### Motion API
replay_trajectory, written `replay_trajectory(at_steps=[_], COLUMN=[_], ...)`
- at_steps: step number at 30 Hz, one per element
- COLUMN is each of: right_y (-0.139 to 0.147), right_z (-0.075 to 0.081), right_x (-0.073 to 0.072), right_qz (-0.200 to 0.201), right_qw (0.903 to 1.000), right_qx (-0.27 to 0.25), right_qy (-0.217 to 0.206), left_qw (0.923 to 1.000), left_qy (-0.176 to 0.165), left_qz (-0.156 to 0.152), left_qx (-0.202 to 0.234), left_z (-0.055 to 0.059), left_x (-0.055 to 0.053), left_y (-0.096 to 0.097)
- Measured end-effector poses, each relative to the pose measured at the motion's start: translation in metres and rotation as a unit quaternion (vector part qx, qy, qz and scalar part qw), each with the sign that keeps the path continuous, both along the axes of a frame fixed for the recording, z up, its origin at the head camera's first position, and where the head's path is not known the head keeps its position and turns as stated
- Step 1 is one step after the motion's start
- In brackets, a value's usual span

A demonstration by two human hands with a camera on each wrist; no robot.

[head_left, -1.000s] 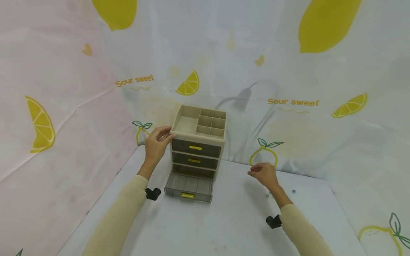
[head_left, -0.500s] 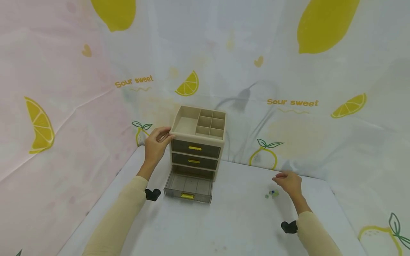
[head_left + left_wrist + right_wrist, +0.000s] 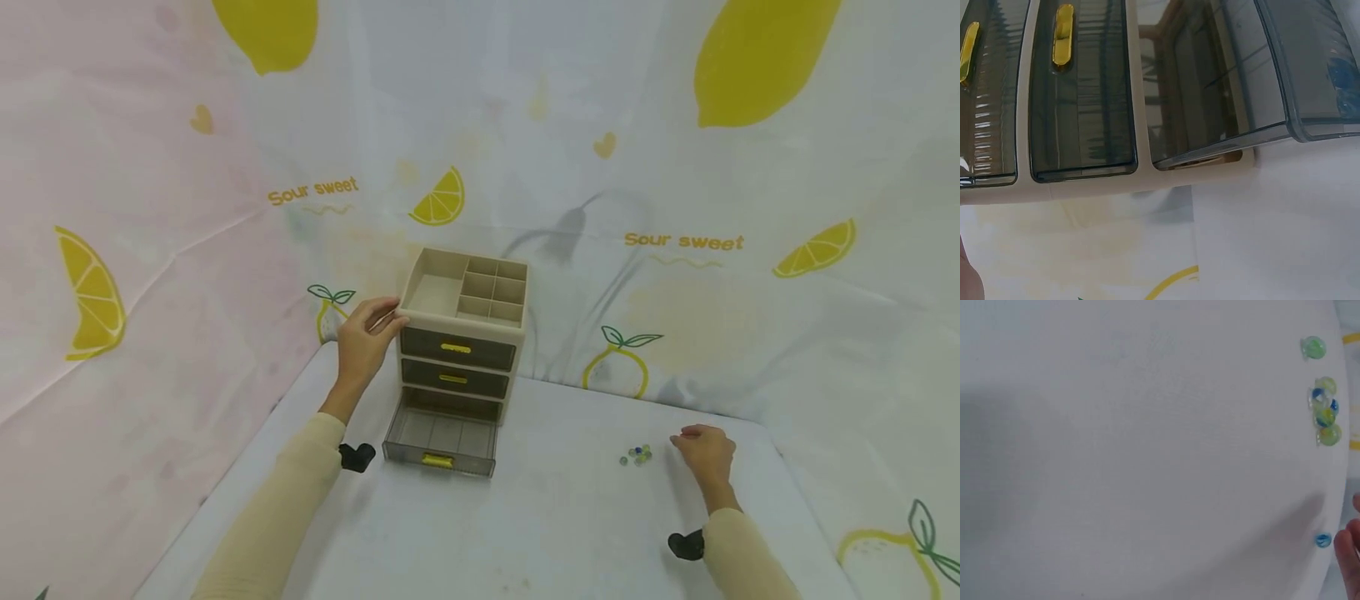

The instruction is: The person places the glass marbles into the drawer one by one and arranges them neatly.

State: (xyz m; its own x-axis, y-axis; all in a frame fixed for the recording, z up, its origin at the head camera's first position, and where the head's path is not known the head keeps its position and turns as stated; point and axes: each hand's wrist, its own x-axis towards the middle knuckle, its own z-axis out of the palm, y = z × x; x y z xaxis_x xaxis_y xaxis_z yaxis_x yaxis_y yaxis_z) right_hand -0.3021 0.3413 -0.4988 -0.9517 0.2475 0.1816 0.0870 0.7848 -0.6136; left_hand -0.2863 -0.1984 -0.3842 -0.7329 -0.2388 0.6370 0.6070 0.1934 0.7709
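Nearest to me, my right hand (image 3: pixel 705 454) is resting on the white table (image 3: pixel 555 525) with fingers loosely curled and holding nothing, just beside a small cluster of glass marbles (image 3: pixel 637 455); one blue marble (image 3: pixel 1322 540) is lying apart, close to my fingertips. Farther out, the bottom drawer (image 3: pixel 441 437) is standing pulled open. Beyond it, my left hand (image 3: pixel 363 342) is gripping the top left corner of the beige drawer organizer (image 3: pixel 465 333), which is sitting against the lemon-print backdrop (image 3: pixel 675 167).

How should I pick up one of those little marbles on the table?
Pinch a marble from above, fingers on two opposite sides. It is round and smooth and would likely roll if pushed sideways. The one lying apart from the cluster is easiest, with room around it.
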Motion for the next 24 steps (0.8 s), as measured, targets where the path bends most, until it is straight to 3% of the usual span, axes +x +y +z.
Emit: replay_trajectory(at_steps=[4, 10, 14, 20, 24], right_y=[0.002, 0.008, 0.013, 0.016, 0.016], right_z=[-0.008, -0.013, -0.013, -0.020, -0.026], right_x=[0.001, 0.000, 0.002, 0.000, -0.005], right_qz=[-0.032, -0.050, -0.078, -0.061, -0.048], right_qw=[0.9992, 0.9986, 0.9958, 0.9953, 0.9973], right_qx=[-0.005, -0.017, -0.049, -0.041, -0.024], right_qy=[-0.022, 0.008, -0.002, -0.063, -0.050], left_qw=[0.9999, 0.9996, 0.9994, 0.9998, 0.9998], left_qy=[0.010, 0.010, 0.004, 0.003, 0.006], left_qz=[-0.012, -0.024, -0.031, -0.019, -0.021], left_qx=[0.000, 0.007, 0.011, 0.008, 0.003], left_z=[0.000, 0.002, 0.002, 0.002, 0.002], left_x=[0.000, -0.001, 0.000, 0.001, -0.002], left_y=[-0.002, -0.004, -0.004, -0.004, -0.003])
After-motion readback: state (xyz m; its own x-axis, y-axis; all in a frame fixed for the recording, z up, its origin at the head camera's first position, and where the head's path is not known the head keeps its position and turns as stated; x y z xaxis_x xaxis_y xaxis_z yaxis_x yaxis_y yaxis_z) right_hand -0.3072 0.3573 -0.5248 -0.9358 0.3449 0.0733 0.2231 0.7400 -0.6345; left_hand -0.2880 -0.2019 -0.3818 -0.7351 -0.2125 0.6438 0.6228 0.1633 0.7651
